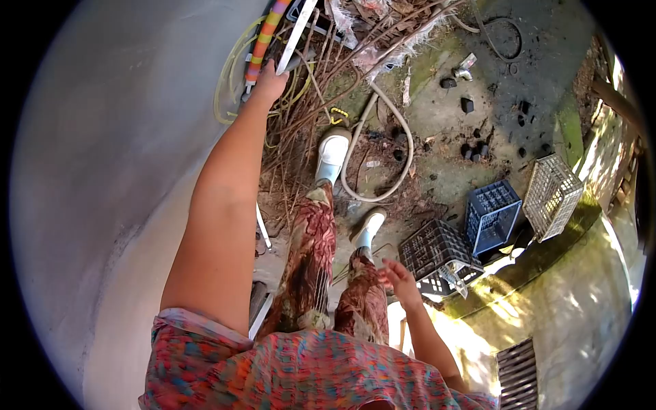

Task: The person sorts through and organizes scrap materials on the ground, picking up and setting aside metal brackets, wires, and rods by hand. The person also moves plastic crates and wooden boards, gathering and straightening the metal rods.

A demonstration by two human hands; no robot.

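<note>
Seen from above, a person's left hand (268, 83) reaches far forward and closes its fingers around an orange, pink and yellow striped pole (262, 41) leaning among dry brown branches (321, 82) beside a grey wall (102, 171). The right hand (400, 280) hangs open and empty near a black plastic crate (437, 249). No writing is readable.

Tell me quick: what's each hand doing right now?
Left hand: stretched out to the striped pole and white bar by the wall; grip cannot be told.
Right hand: open, empty, near the black crate.
</note>
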